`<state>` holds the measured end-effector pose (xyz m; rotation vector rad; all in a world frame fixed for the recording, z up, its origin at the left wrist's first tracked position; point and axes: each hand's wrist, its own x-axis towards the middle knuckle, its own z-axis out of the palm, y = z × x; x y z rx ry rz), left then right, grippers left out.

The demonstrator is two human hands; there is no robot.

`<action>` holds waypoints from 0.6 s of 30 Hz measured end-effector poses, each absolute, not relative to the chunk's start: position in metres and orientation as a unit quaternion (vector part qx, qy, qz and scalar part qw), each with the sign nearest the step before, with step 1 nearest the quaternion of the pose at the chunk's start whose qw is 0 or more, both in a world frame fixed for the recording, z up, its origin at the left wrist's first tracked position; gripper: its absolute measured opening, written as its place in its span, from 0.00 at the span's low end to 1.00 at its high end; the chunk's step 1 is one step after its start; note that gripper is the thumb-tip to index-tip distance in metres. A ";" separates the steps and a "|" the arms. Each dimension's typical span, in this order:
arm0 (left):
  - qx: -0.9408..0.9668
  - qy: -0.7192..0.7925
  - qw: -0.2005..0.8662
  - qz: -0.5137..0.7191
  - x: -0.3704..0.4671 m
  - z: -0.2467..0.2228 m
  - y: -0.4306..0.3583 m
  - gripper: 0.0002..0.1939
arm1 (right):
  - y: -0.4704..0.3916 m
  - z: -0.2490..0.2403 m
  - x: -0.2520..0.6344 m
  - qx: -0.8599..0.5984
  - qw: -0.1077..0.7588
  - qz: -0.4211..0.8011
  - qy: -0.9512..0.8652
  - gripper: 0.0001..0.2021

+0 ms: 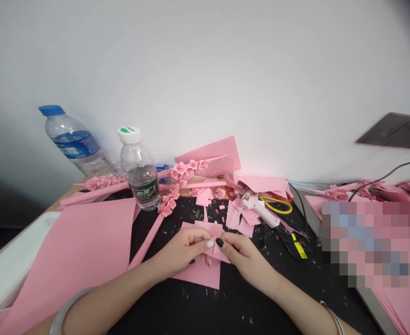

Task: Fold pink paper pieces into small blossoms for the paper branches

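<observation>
Between my two hands is a small folded piece of pink paper. My left hand pinches its left side, thumb on top and other fingers curled beneath. Opposite it, my right hand grips the right side with thumb and curled fingers. Both thumbs almost meet at the fold. Below the hands a flat pink sheet lies on the black mat. Just beyond sit loose pink paper squares and a white glue gun.
Two bottles, one with a white cap and one with a blue cap, stand by the wall. Pink paper flowers sit along a paper stem. Large pink sheets lie left. Yellow-handled scissors and a black cable lie right.
</observation>
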<state>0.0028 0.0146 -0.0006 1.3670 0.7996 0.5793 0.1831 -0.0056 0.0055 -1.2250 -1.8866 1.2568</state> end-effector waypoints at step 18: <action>0.619 0.346 0.657 0.255 0.003 0.000 0.014 0.12 | -0.008 0.004 0.181 -0.461 0.263 0.449 -0.719 0.19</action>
